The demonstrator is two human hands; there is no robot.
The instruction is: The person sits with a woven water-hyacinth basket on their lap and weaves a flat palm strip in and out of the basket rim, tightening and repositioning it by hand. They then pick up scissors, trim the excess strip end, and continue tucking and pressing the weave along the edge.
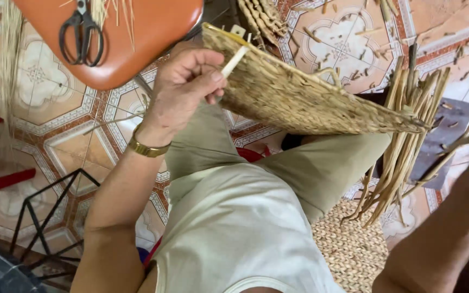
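At frame centre, the left hand (183, 89) pinches a pale strip (233, 61) against the woven mat (299, 95). The mat looks light, stiff, best held by its edge. The right hand is out of view, fingers untellable

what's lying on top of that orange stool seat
Black scissors and a few loose straw strands lie on the orange seat. Its far part is cut off by the frame.
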